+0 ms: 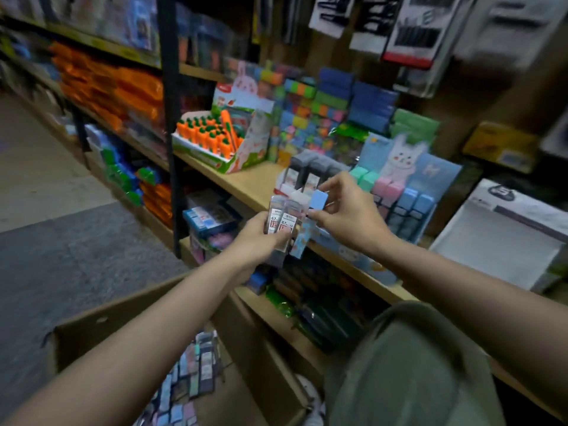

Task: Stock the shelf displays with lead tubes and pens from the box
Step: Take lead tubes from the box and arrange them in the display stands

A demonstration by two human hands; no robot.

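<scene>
We see the left hand (261,232) curled round a small bunch of lead tubes (281,218), clear cases with grey caps and "0.7" printed on their labels, held upright just in front of the shelf (246,182) edge. The right hand (344,210) meets it from the right, thumb and forefinger pinching a blue-capped tube (319,199) that touches the bunch at its upper right.

Directly behind the hands we note the grey display (307,172), a stand of dark-capped tubes on the wooden shelf. To its right stands the bunny display (405,179), holding rows of mint, pink and blue caps beneath a white rabbit card. To the left, well apart, sits the carrot display (215,139), filled with orange carrot-shaped pieces.

Below the forearms lies the open cardboard box (101,324), on the floor beside the shelving; we see more tubes (190,376) in blue, grey and pink heaped inside it. A green-clad knee (408,364) fills the lower right. Motion blur hides the finer print on the packaging.
</scene>
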